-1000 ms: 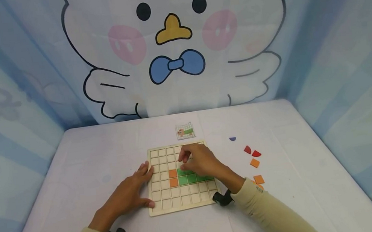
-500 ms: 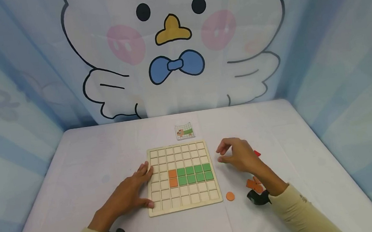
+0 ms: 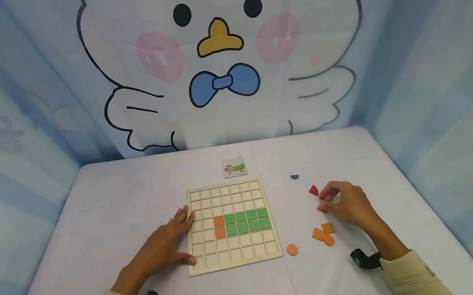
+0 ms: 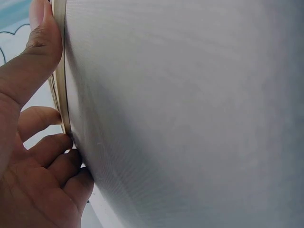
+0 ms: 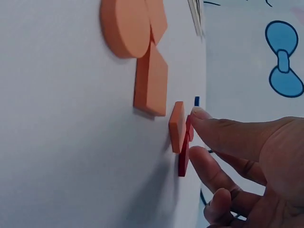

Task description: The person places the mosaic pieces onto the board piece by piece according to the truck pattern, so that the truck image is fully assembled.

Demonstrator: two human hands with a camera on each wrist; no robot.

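Observation:
My left hand [image 3: 166, 244] rests along the left edge of a pale wooden grid board [image 3: 211, 261], thumb near its front corner and fingers farther up. In the left wrist view, the thumb and fingertips touch the board's edge [image 4: 61, 80]. Green squares [image 3: 242, 227] and two orange squares [image 3: 219, 221] fill cells in two rows. My right hand [image 3: 348, 203] is over the loose pieces, thumb and index finger apart, fingertips right at a red piece [image 5: 183, 159]. An orange square [image 5: 177, 126] lies just before it. Another red quarter-round piece [image 3: 313, 190] lies beside the fingertips.
A small picture card [image 3: 234, 167] lies behind the board. To the right are a purple half-round piece [image 3: 294, 177], orange squares [image 3: 328, 228] and orange round pieces [image 3: 292, 250]. A printed curtain [image 3: 227, 119] stands behind the white table [image 3: 137, 187].
My right hand has moved from above the board, past its right edge, to the red and orange pieces, uncovering the green squares. My left hand has stayed at the board's edge.

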